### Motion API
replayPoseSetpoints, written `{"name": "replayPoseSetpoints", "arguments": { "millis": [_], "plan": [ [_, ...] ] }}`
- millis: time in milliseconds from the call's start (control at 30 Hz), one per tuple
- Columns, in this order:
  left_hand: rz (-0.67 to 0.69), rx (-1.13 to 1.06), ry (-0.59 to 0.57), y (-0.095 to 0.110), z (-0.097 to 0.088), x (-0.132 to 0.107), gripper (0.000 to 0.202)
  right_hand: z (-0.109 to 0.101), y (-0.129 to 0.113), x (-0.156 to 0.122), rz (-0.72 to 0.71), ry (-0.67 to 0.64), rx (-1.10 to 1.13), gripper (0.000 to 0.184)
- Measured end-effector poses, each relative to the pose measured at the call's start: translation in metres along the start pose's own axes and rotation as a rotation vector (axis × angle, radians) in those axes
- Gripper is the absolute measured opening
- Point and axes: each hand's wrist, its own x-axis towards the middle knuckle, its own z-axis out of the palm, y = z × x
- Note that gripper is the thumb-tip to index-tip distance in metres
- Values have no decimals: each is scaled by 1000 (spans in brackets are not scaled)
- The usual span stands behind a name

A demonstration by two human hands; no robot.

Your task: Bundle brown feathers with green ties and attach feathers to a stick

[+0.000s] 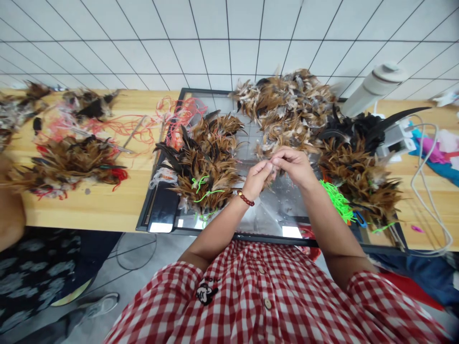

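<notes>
My left hand (pixel 258 177) and my right hand (pixel 293 165) meet above a dark-framed glass panel (pixel 251 222). Both are closed, thumbs and fingers pinched together at the tips. A small pale wisp shows between the fingertips, too small and blurred to name. Just beyond them lies a large heap of loose brown and cream feathers (pixel 287 102). Left of my hands is a pile of brown feather bunches (pixel 211 162) with bright green ties. To the right sits another feather pile (pixel 362 186), black feathers at its back, beside a bundle of green cords (pixel 336 200).
A dark phone (pixel 163 206) rests at the panel's left edge. Blue-handled scissors (pixel 359 219) lie right. A pale bottle (pixel 373 88) and white cable (pixel 426 186) stand farther right. Red strings (pixel 143 126) and feathers (pixel 75 162) cover the left table, near another person's arm (pixel 9 205).
</notes>
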Motion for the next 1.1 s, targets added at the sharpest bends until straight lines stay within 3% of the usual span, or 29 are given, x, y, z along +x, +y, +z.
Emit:
{"name": "replayPoseSetpoints", "arguments": {
  "millis": [167, 300, 467, 700, 800, 900, 1000, 1100],
  "plan": [
    [11, 7, 21, -2, -2, 2, 61, 9, 7, 0, 82, 65, -26, 45],
    [50, -85, 214, 3, -7, 7, 48, 9, 22, 2, 205, 149, 0, 40],
    [27, -194, 488, 15, -10, 12, 35, -1, 27, -5, 193, 68, -564, 12],
    [6, -222, 529, 14, -5, 11, 35, 15, 23, -14, 228, -96, -1028, 14],
    [-5, -200, 532, 11, -6, 12, 34, 10, 29, -13, 216, -14, -906, 13],
    [-6, -152, 524, 6, -6, 13, 32, 5, 31, -13, 162, 126, -584, 14],
    [-21, -122, 517, 1, -4, 12, 26, 10, 28, -14, 197, 157, -220, 29],
    [-21, -116, 502, -4, -3, 12, 20, 22, 25, -15, 238, 191, -31, 44]
  ]
}}
